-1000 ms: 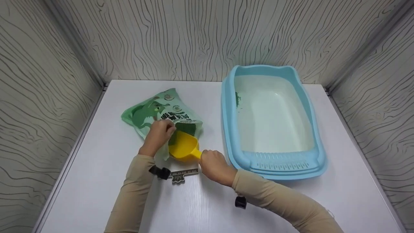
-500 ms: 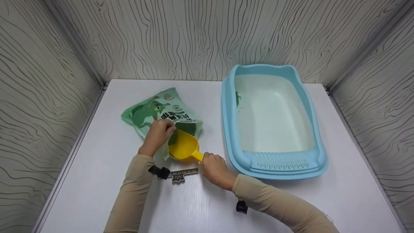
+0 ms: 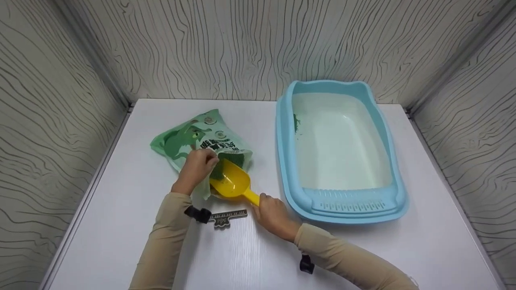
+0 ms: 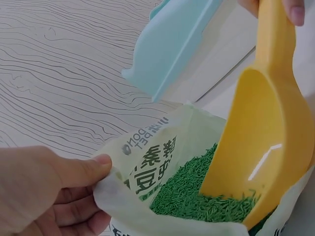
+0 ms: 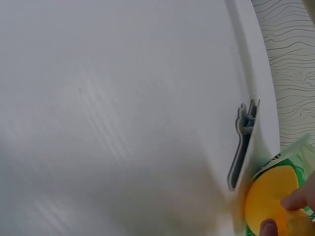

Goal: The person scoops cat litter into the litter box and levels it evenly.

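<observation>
In my head view, left of centre, I see the left hand (image 3: 197, 164) pinching the mouth of the green bag (image 3: 205, 135); below centre, the right hand (image 3: 275, 214) grips the yellow scoop (image 3: 236, 183), lip in green pellets (image 4: 184, 189). A blue tray (image 3: 284, 149) sits right.

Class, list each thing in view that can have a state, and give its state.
Bag: open, lying on the table, green pellets inside
Scoop: front lip in the pellets
Tray: upright, some green bits inside
Clip: off the bag, on the table
Left hand: pinching the bag's edge
Right hand: gripping the scoop's handle
</observation>
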Demonstrator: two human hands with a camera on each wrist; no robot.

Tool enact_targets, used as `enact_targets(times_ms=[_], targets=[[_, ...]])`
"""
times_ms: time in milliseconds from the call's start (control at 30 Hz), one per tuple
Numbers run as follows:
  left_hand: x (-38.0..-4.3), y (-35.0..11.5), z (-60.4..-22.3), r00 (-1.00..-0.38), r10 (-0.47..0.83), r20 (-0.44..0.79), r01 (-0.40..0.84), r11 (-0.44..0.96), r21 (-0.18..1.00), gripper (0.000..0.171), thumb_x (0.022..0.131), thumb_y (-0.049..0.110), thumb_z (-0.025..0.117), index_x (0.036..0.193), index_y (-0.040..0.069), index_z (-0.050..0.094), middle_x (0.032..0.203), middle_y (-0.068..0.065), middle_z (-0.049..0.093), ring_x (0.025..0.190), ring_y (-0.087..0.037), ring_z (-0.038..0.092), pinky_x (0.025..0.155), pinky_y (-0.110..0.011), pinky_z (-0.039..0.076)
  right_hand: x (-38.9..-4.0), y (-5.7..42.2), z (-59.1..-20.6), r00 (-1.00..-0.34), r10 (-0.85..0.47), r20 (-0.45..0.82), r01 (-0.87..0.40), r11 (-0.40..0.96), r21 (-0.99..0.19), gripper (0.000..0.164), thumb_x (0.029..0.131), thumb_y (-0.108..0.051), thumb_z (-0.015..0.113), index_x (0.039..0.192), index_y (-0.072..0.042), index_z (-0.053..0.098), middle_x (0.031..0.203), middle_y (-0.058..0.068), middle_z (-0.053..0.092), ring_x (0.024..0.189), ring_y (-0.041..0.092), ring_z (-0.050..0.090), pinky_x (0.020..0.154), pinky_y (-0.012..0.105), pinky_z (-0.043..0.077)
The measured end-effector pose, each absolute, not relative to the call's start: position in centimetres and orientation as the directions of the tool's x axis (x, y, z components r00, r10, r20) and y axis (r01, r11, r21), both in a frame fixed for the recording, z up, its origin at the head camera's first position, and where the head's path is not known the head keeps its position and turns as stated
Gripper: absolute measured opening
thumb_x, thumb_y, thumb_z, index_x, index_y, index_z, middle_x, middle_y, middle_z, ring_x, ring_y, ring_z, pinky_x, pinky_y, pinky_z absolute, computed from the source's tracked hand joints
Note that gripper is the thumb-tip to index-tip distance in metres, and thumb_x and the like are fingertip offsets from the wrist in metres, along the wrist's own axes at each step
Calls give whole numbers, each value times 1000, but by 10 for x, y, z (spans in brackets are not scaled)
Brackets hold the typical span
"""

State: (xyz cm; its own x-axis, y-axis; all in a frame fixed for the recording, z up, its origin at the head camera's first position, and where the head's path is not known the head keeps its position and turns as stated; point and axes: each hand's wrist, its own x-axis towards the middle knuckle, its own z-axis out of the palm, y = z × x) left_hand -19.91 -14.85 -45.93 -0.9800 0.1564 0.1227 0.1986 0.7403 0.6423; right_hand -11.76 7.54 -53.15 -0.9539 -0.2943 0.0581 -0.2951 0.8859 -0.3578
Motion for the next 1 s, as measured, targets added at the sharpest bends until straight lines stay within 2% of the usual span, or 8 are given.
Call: enact_targets(times_ms=[267,467,800,1000], targets=[[-199,-150,-458,-974,169,149,226,732,642,14,92,7,62,90,-3,71,87,-18,73,78,-26,67,75,-40,56,-112,84,-553,-946,-282,160,-323,867,-379,18,89,-17,64,88,-1,56,67,10,58,57,20,56,51,31,45],[-198,-150,-460,-972,172,163,237,727,645,14,92,7,62,89,-3,71,86,-18,73,77,-26,67,74,-40,55,-112,85,-556,-948,-282,147,-318,864,-392,19,89,-19,63,87,-2,54,66,9,57,55,20,55,49,31,43],[-197,-151,-460,-970,177,166,243,734,634,14,92,8,62,90,-2,71,85,-18,72,71,-23,63,69,-37,52,-110,89,-562,-955,-287,75,-289,847,-446,19,92,-19,62,92,-2,53,70,8,56,60,16,54,53,29,45],[-197,-151,-459,-975,169,144,222,735,641,14,92,8,62,92,-2,72,88,-18,72,74,-24,64,70,-37,53,-109,93,-569,-946,-299,123,-320,819,-477,17,93,-18,60,96,-3,54,74,6,56,64,14,53,56,27,45]])
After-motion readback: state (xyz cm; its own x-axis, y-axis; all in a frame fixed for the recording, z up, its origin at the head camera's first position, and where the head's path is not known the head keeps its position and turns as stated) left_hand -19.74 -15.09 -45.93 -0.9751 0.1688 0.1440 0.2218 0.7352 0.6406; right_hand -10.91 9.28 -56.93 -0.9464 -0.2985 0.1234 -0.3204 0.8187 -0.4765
